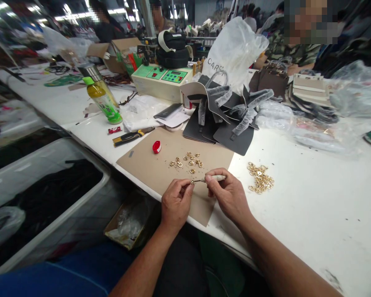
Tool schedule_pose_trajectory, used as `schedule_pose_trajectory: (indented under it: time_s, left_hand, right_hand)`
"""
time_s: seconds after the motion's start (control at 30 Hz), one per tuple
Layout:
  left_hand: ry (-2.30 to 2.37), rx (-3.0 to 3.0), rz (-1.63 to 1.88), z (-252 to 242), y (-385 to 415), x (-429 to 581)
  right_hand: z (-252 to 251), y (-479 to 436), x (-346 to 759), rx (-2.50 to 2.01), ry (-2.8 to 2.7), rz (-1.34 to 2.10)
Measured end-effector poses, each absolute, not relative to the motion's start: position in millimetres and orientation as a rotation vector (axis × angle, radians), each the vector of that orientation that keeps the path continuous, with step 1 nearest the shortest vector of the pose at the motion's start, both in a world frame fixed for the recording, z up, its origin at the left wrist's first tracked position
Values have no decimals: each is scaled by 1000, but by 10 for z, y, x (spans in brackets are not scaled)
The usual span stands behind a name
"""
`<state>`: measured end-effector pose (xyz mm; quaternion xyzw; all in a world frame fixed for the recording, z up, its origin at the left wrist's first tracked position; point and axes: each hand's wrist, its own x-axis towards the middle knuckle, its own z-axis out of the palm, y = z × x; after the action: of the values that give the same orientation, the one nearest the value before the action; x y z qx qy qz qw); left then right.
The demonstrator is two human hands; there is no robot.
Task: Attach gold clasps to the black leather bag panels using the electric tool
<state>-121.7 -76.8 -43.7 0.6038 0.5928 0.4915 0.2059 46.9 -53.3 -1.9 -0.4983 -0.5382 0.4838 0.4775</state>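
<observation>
My left hand [177, 203] pinches a small gold metal fitting [192, 182] between thumb and fingertips, over the front part of a brown sheet [142, 165]. In my right hand [227, 192] is a screwdriver [216, 177] with a pale handle, held level. Its thin shaft points left, and the tip meets the gold fitting. Several loose gold fittings [191, 163] lie on the sheet just beyond my hands. To the right of my right hand, a heap of gold fittings [261, 179] rests on the white table [312, 198].
Pliers [132, 136], a red ring-shaped item [156, 147] and a green-labelled bottle [103, 101] stand or lie left. Dark flat pieces with wrapped straps [222, 119] are piled behind the sheet, near a control box [160, 82]. A white bin [89, 165] sits below the left edge. A person in camouflage [297, 55] is opposite.
</observation>
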Motion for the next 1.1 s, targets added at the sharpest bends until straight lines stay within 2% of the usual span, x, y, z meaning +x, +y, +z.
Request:
schedule_pose_trajectory:
  time_s: [0.33, 0.6, 0.73, 0.87, 1.0, 1.1]
  left_hand:
    - [1642, 1774, 1396, -430, -758, -1215]
    - [1626, 2013, 1334, -325, -741, -1172]
    - [1776, 1994, 1241, -177, -642, -1190]
    - [1933, 2057, 961, -28, -392, -1293]
    - [2072, 2137, 635, 96, -180, -1245]
    - [1960, 2285, 639, 113, -177, -958]
  right_hand:
    - [-36, -506, 481, -1291, -1480, 1008]
    - [-99, -392, 544, -1114, -990, 1491]
    - [99, -439, 721, -1082, -992, 1293]
    - [258, -450, 1134, -1085, -974, 1086]
    - [208, -380, 1613, -1111, -798, 995]
    - [149, -342, 1830, -1103, -669, 975]
